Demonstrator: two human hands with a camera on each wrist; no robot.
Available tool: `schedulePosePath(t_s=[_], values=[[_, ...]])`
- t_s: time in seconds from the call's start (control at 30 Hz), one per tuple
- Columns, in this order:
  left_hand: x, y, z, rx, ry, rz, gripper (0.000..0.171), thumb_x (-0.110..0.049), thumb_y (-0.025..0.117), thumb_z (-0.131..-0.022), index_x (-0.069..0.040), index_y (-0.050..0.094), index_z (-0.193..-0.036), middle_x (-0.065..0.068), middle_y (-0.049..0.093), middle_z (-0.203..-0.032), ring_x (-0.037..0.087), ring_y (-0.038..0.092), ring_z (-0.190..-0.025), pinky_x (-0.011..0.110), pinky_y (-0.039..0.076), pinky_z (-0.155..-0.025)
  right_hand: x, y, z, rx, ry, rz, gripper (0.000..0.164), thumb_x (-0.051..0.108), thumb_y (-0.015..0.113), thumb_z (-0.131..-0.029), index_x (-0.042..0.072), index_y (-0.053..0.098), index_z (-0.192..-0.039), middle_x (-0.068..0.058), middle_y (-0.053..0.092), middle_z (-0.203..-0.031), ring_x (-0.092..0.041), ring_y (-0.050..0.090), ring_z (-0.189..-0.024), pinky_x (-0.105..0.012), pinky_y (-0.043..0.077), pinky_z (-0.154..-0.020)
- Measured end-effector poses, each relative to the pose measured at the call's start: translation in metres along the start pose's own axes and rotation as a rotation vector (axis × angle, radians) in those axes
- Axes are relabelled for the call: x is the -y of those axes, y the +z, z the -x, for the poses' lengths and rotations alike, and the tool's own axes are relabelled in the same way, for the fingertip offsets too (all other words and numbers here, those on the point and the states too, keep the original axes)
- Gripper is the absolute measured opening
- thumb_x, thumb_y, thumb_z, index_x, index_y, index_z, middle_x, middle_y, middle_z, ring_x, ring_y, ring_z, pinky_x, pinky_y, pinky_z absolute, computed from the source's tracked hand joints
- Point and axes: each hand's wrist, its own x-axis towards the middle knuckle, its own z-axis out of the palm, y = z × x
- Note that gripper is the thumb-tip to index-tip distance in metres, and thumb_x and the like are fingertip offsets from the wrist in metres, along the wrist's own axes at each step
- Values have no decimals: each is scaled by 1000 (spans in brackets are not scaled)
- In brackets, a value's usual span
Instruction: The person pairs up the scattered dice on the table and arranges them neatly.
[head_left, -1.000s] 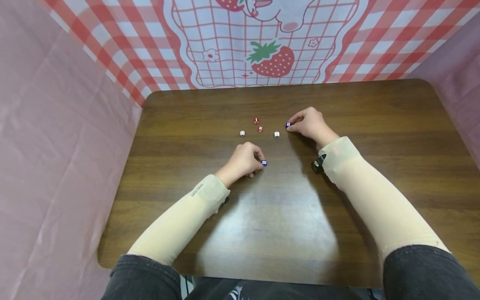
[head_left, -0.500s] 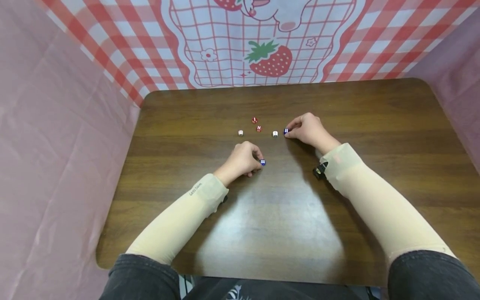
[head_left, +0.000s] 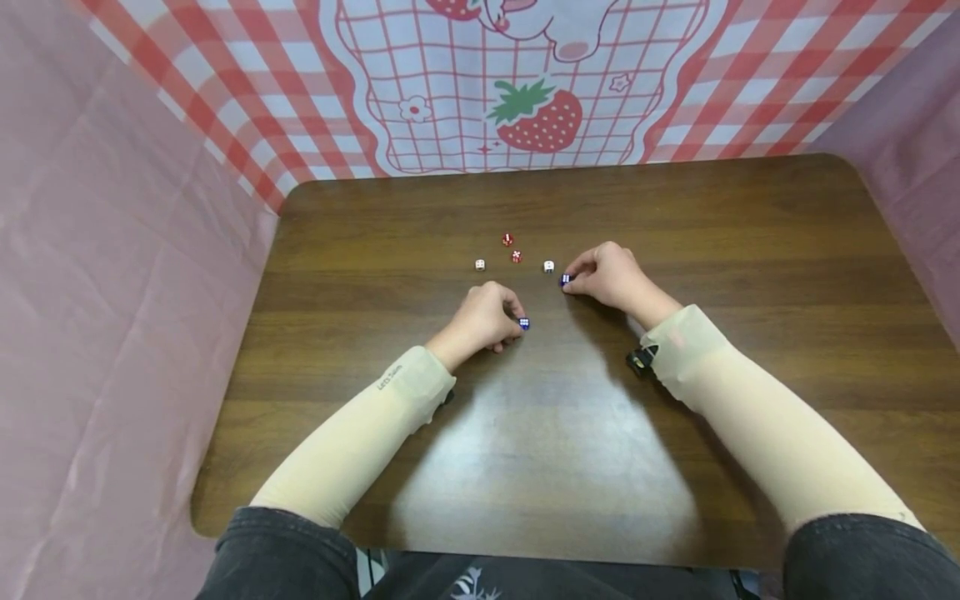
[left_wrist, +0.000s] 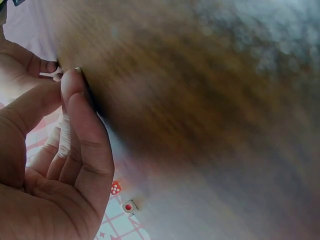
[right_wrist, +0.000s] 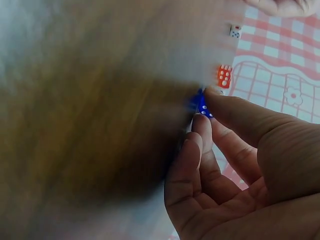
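Between thumb and fingertips my left hand pinches a blue die near the middle of the table; in the left wrist view the fingers hide that die. Farther back and to the right, my right hand pinches a second blue die, whose white pips show in the right wrist view. A white die lies just left of the right fingertips. Two red dice, one behind the other, sit a little farther left. Another white die lies beyond the left hand.
The dice are on a brown wooden table with rounded corners. Behind its back edge hangs a red-and-white checked cloth with a strawberry print. Pink cloth covers the left side, and more hangs at the right.
My right hand has moved toward the front and slightly left with its blue die, from behind the white die to just in front of it. The left hand has stayed nearly in place.
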Motion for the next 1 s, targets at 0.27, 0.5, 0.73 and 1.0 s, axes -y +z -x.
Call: schedulePosePath(t_s=[0.27, 0.5, 0.73, 1.0], values=[[-1, 0, 0, 1, -9, 7, 11, 1, 80, -84, -6, 74, -88, 8, 70, -65, 22, 66, -50, 29, 56, -43, 5, 8, 11, 12, -39, 9, 17, 18, 85, -84, 7, 81, -96, 1, 73, -77, -20, 62, -79, -38, 48, -76], [0, 0, 0, 3, -16, 1, 10, 0, 80, -85, -7, 74, -88, 7, 69, -64, 22, 65, -49, 29, 56, -43, 12, 19, 20, 54, -45, -12, 17, 15, 86, -84, 7, 80, -98, 2, 73, -77, -18, 64, -78, -38, 50, -78], [-1, 1, 0, 4, -26, 1, 10, 0, 81, -85, -6, 74, -90, 8, 70, -65, 22, 66, -50, 30, 58, -45, 19, 27, 29, 65, -76, -15, 17, 14, 86, -83, 6, 80, -97, 3, 73, -76, -16, 66, -75, -38, 51, -77], [-3, 1, 1, 2, -42, -4, 10, 0, 81, -85, -6, 74, -89, 9, 70, -66, 22, 66, -50, 31, 58, -46, 24, 36, 37, 80, -116, -16, 17, 12, 86, -82, 6, 80, -96, 5, 72, -74, -13, 65, -71, -36, 52, -72]])
